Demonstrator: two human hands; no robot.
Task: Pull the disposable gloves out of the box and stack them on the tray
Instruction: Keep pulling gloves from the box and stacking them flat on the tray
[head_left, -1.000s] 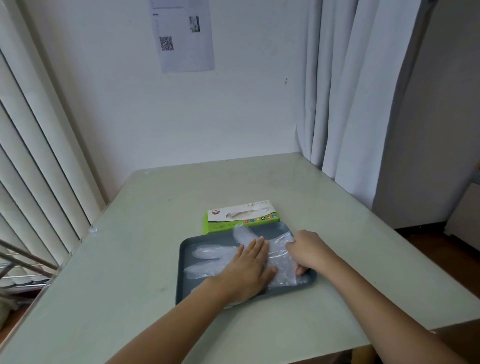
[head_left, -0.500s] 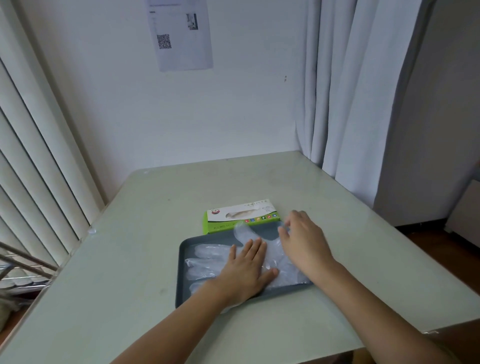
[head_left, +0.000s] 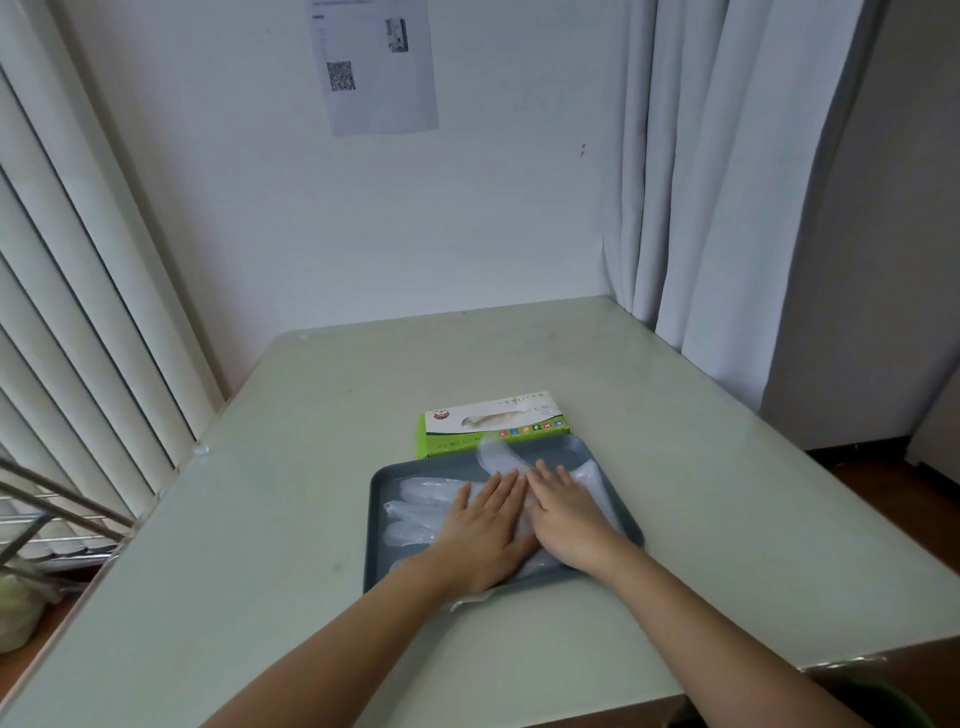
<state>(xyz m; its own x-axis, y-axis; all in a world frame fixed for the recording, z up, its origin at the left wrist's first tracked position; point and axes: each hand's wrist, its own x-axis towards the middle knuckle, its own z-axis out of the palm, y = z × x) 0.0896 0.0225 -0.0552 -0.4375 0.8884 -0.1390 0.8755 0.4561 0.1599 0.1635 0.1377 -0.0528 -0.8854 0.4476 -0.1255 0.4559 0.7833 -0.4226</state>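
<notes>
Both our hands flat on the gloves in the tray

Our left hand (head_left: 480, 535) and right hand (head_left: 569, 517) press side by side, fingers straight, on the clear gloves (head_left: 423, 512) spread beneath them across the grey tray (head_left: 376, 551); the green box (head_left: 491, 425) sits just behind.

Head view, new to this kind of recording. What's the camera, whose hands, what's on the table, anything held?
No machine here: the one picture comes from a wide-angle camera worn on a person's head, looking forward and down. On the pale table sits a grey-blue tray holding clear disposable gloves; a green and white glove box stands just behind it. That person's own left hand and right hand lie flat, side by side, fingers straight, pressing the gloves down. Neither grips anything. One glove edge hangs over the tray's near rim.
</notes>
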